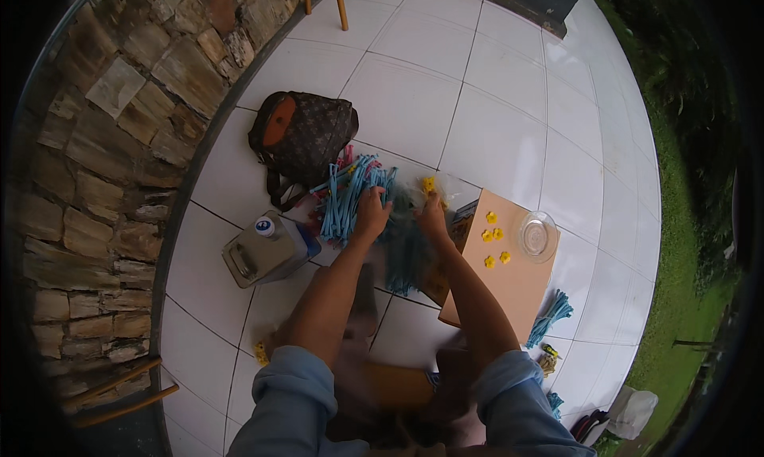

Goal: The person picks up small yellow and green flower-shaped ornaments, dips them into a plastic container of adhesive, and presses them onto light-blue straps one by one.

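Observation:
A thick pile of light-blue stem-like strips (pixel 350 193), with some pink ones among them, lies ahead of me on the floor. My left hand (pixel 372 212) is at the pile's right side, its fingers curled in; what they grip cannot be made out. Just right of it, my right hand (pixel 431 218) is closed on a clear plastic bag (pixel 452 190). Yellow flower pieces (pixel 429 185) show at its fingertips, seemingly inside the bag. More blue strips lie below and between my hands, blurred and partly hidden.
On the right, a small tan table (pixel 503 290) carries several yellow flowers (pixel 497 234) and a clear round dish (pixel 537 236). A metallic can (pixel 267 250) and a brown patterned backpack (pixel 306 131) stand left. Beyond the table lies another blue bundle (pixel 551 318). A stone wall (pixel 119 163) bounds the left.

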`<act>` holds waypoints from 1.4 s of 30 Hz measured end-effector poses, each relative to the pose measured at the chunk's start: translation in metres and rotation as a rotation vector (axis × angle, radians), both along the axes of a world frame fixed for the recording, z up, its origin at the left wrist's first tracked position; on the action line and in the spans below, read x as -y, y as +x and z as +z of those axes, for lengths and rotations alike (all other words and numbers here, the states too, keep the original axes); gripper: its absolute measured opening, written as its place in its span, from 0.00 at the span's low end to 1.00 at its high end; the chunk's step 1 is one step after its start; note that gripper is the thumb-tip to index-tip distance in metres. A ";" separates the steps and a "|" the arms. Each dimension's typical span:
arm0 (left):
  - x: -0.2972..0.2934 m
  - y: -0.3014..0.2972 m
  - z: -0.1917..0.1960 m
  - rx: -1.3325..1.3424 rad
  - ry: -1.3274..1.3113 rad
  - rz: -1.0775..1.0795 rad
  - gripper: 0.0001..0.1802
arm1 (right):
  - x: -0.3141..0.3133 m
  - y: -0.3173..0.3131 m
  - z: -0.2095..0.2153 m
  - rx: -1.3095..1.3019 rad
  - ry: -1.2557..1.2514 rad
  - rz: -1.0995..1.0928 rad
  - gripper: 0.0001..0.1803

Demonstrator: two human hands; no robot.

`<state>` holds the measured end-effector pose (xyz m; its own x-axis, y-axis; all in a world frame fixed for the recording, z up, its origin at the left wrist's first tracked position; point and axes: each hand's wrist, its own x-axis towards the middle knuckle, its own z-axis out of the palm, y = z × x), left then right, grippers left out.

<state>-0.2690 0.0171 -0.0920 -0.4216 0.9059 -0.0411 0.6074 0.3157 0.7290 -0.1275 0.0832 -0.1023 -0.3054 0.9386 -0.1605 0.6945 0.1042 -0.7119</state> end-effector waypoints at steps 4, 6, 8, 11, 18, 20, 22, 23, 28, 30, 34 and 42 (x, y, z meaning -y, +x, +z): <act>-0.024 0.011 -0.043 -0.060 0.081 0.006 0.27 | 0.005 -0.029 -0.025 -0.067 -0.003 -0.104 0.41; -0.035 0.012 -0.061 -0.064 0.118 0.002 0.27 | 0.006 -0.047 -0.038 -0.140 0.008 -0.222 0.41; -0.037 0.014 -0.074 -0.084 0.098 -0.015 0.27 | 0.006 -0.056 -0.054 -0.065 0.058 -0.308 0.39; -0.043 0.025 -0.089 -0.071 0.154 0.032 0.23 | -0.006 -0.049 -0.081 -0.071 0.040 -0.398 0.36; -0.059 0.014 -0.068 0.266 0.177 0.217 0.12 | -0.005 -0.068 -0.018 -0.351 -0.279 -0.574 0.26; -0.062 0.015 -0.051 0.305 0.224 0.242 0.12 | -0.005 -0.065 0.003 -0.448 -0.233 -0.545 0.26; -0.067 0.012 -0.023 0.318 0.265 0.234 0.11 | -0.006 -0.062 0.031 -0.609 -0.229 -0.492 0.27; -0.067 0.010 -0.007 0.324 0.285 0.233 0.11 | -0.004 -0.059 0.047 -0.716 -0.255 -0.454 0.29; -0.042 -0.011 0.077 0.289 0.463 -0.025 0.13 | 0.018 -0.042 0.154 -1.082 -0.442 -0.365 0.30; -0.024 -0.003 0.110 0.323 0.516 -0.097 0.16 | 0.024 -0.024 0.183 -1.224 -0.562 -0.372 0.30; 0.012 0.021 0.155 0.618 0.162 -0.235 0.17 | 0.048 0.029 0.247 -1.264 -0.653 -0.251 0.36; 0.068 0.098 0.192 1.671 -0.226 -0.586 0.17 | 0.102 0.176 0.252 -0.829 -0.526 0.132 0.42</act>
<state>-0.1712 -0.0512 0.0996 0.5376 0.8243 -0.1776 -0.6011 0.5224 0.6048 0.0488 -0.0189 0.1501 -0.6066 0.7595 -0.2350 -0.0390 -0.3237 -0.9454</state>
